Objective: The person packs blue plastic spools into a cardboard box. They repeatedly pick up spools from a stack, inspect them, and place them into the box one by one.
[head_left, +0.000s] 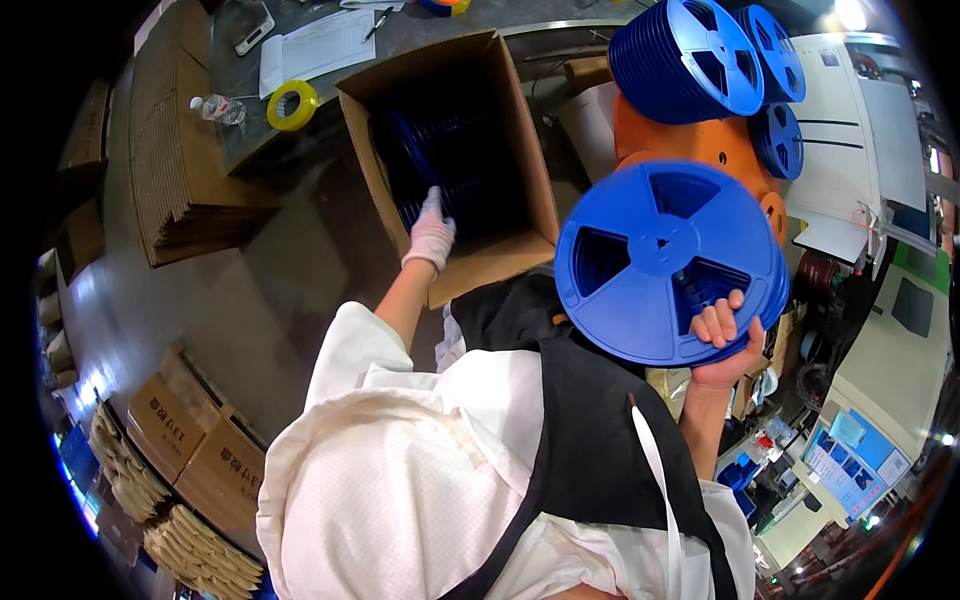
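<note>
A stack of blue plastic reels point(612, 290) is gripped by my bare right hand point(725, 335), whose fingers reach through a cut-out of the front reel while the palm supports the rim. My left hand point(432, 238), in a pale glove, extends over the near side of an open cardboard box point(500, 268) with its fingers stretched out. Inside the box, dark blue reels point(408, 150) stand on edge, close to the gloved fingertips; shadow hides the box's depths. Whether those fingertips touch a reel I cannot tell.
More blue reels point(715, 50) rest on an orange stand point(650, 135) at the far right. Flattened cartons point(160, 150) are stacked at left. A bench holds yellow tape point(292, 106), a bottle point(218, 109) and papers point(315, 50). Closed cartons point(170, 425) sit lower left.
</note>
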`<state>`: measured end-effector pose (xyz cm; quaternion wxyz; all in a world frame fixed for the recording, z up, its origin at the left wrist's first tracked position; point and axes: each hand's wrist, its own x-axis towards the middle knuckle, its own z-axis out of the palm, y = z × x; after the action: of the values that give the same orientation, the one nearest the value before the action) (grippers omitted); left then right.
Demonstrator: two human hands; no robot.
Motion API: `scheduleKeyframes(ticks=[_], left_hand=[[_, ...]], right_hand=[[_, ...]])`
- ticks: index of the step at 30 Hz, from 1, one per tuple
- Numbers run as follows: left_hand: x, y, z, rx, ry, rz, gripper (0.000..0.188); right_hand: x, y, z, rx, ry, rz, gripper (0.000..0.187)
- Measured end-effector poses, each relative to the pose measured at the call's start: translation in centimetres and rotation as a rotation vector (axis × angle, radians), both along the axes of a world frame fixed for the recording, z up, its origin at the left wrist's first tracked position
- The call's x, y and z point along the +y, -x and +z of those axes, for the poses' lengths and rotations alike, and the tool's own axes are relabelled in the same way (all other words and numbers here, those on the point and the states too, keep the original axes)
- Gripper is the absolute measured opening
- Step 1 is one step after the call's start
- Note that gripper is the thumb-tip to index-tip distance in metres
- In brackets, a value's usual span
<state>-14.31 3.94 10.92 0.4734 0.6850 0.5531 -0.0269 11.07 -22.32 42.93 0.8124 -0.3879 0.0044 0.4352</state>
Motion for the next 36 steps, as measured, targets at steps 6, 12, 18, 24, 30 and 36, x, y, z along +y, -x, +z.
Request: scheduleKeyframes(ticks=[6, 12, 18, 24, 30, 36], left_hand=[[-1.7, -4.2, 9.5, -0.563, -0.660, -0.028, 0.055], [-4.1, -11.6, 25.3, -0.576, -0.644, -0.361, 0.065], [-6.0, -11.9, 27.7, -0.986, -0.546, -0.678, 0.072], [-1.4, -3.6, 11.8, -0.220, -0.525, -0.441, 0.059], [-1.4, -0.6, 19.1, -0.678, -0.537, -0.966, 0.070], [-2.2, -2.4, 18.1, -0.658, -0.635, -0.988, 0.039]], right_hand=[[0.8, -0.3, 2.1, 0.033, -0.297, 0.192, 0.034], [2.6, 2.2, 1.3, 0.090, -0.334, 0.399, 0.037], [2.7, 3.0, 0.9, 0.100, -0.244, 0.360, 0.040], [3.3, 2.6, 1.5, 0.118, -0.214, 0.243, 0.038], [4.1, 0.7, 0.8, 0.238, -0.253, 0.121, 0.035], [5.9, 0.5, 1.5, 0.300, -0.187, 0.117, 0.039]])
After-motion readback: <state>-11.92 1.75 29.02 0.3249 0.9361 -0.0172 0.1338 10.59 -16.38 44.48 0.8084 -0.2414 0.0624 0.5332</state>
